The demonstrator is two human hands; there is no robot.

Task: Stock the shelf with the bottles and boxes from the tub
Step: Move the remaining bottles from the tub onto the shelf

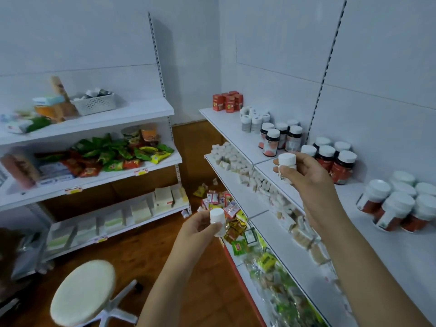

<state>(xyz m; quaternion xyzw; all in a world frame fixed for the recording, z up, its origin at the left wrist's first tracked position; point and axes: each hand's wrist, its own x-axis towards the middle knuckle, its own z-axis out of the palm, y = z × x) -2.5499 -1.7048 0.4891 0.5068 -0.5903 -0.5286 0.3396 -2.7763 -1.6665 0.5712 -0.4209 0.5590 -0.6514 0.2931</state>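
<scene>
R fingers (280, 169) curl round a small white bottle (286, 165), thumb side hidden, cap up, held above the top shelf (238, 135) front edge, just beside the dark red-label jars (335, 161). L fingers (200, 224) pinch a 2nd white bottle (217, 220) lower down, over the floor, in front of the sachet shelf. R hand (304, 175) sits close to the target; L hand (197, 226) waits, well apart.

Judgement: step in hand = set R bottle down w/ its like. Matching small white bottles (253, 119) stand further back, past the pink-label jars (278, 138), so reach in along the shelf, keep it upright, label out, land it flat beside that group w/o knocking jars. Then pass L bottle across. Tub not in view.
</scene>
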